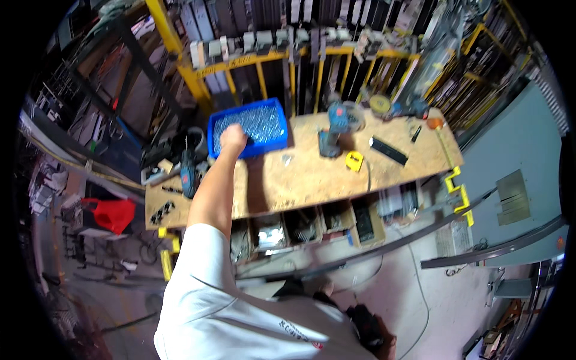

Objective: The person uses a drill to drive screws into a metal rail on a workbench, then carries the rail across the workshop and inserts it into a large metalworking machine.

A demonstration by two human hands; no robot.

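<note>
My left hand (233, 139) reaches over the front wall of a blue plastic bin (273, 146) on the workbench. The bin holds a heap of small shiny metal pieces (264, 120), seemingly screws. Curled fingers press down among the pieces, their tips hidden, so what they grip does not show. Low at the right, beside my body, my right hand (388, 343) is closed around a black object (365, 327), perhaps a power tool; its kind is unclear. Near my left forearm lies a blue-and-black cordless drill (188, 174).
The wooden workbench (288, 186) carries another cordless drill (329, 141), a yellow tape measure (354, 161), a black bar (388, 150) and an angle grinder (411, 109). Boxes (367, 223) fill the shelf below. A long dark metal profile (360, 251) crosses before the bench. A yellow rack (261, 59) stands behind.
</note>
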